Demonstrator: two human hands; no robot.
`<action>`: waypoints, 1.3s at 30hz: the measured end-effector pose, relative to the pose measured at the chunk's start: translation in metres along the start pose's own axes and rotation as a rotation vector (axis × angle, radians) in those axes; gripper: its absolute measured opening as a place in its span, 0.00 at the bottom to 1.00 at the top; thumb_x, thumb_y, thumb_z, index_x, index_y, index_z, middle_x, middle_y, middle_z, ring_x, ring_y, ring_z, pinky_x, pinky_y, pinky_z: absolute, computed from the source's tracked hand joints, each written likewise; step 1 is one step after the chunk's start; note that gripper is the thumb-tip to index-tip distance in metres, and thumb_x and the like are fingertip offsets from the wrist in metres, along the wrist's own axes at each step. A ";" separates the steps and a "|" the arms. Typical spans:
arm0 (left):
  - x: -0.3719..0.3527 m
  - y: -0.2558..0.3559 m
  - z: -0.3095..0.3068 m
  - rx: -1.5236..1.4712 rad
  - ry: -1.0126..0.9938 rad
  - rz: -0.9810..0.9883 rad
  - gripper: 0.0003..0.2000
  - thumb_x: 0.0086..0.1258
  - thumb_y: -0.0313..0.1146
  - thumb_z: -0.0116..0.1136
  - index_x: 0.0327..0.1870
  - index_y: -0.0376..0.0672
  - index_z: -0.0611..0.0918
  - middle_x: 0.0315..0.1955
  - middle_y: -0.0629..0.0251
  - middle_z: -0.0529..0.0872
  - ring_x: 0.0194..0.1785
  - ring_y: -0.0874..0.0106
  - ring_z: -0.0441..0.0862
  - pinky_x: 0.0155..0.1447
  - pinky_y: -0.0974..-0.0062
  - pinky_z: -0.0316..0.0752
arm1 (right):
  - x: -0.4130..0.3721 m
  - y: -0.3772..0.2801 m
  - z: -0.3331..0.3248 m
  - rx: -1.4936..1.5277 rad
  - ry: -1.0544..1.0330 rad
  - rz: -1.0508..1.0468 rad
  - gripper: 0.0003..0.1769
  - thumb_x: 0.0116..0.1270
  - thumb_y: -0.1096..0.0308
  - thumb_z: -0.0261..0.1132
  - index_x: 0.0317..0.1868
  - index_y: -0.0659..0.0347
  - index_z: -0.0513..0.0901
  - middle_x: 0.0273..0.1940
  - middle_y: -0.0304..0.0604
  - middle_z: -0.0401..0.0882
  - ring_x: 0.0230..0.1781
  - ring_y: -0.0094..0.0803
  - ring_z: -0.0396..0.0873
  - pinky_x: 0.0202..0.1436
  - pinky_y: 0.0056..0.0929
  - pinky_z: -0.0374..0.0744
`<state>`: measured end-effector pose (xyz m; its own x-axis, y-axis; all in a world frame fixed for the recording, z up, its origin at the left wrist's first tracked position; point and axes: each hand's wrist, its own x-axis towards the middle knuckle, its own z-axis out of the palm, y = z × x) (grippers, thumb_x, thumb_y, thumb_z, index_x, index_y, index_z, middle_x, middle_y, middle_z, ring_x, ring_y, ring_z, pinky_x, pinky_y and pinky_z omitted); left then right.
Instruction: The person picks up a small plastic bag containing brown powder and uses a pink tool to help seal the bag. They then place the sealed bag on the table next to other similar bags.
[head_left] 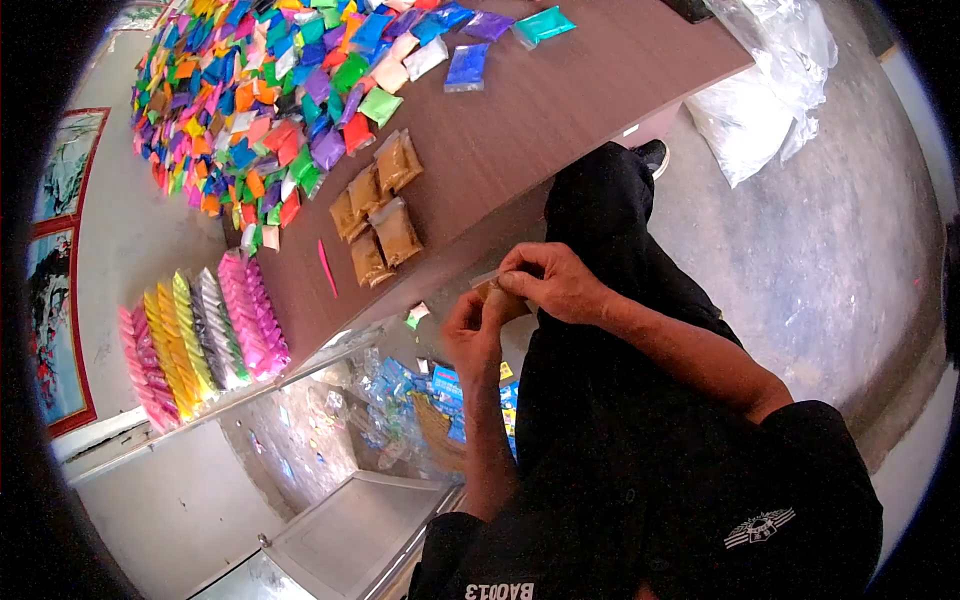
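Observation:
Between my two hands, over my lap, is a small clear packet with brown contents (509,303). My left hand (473,332) pinches its left side. My right hand (556,283) has thumb and finger closed at its top edge. Part of the packet is hidden by my fingers. On the table (480,150), just beyond my hands, several similar brown packets (397,236) lie grouped together. A thin pink stick (328,268) lies to the left of them.
A large heap of small coloured packets (250,110) covers the table's far left. Rows of coloured packets (205,340) stand at its left end. Clear plastic bags (775,85) hang by the right end. Below on the floor lie blue and yellow wrappers (448,395).

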<state>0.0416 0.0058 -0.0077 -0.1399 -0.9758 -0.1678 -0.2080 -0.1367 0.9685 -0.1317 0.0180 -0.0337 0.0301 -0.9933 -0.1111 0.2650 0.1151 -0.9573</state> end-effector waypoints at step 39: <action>-0.004 0.005 0.004 0.071 0.034 0.009 0.11 0.78 0.35 0.66 0.46 0.35 0.84 0.33 0.65 0.87 0.34 0.79 0.82 0.40 0.78 0.77 | 0.000 -0.005 -0.001 0.146 -0.075 0.038 0.15 0.78 0.65 0.65 0.56 0.68 0.82 0.43 0.41 0.84 0.42 0.26 0.82 0.47 0.29 0.83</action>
<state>0.0373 0.0094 -0.0030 -0.1099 -0.9823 -0.1514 -0.2753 -0.1162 0.9543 -0.1342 0.0171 -0.0289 0.1130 -0.9862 -0.1210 0.3992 0.1566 -0.9034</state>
